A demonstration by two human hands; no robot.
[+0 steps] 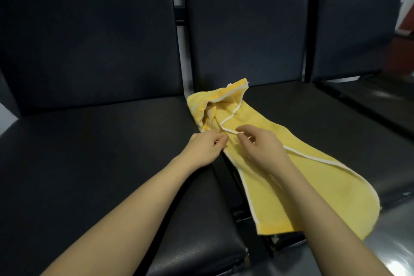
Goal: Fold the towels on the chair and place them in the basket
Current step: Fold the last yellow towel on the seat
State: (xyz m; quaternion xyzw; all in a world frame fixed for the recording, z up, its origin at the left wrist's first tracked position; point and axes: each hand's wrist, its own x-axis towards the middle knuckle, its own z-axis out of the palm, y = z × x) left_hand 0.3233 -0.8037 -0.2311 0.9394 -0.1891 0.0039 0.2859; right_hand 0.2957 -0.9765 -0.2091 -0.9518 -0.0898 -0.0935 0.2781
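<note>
Both pinching the white hem of the crumpled yellow towel [291, 177] on the black chair seat [336, 119]: left hand [205, 149], right hand [261, 147].

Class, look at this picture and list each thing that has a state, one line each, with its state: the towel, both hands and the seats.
yellow towel: unfolded, crumpled at its far end, lying on the middle seat
left hand: fingers curled, pinching the towel's edge
right hand: fingers curled at the towel's white hem
middle seat: bears the towel
left seat: nothing on its visible part
</note>
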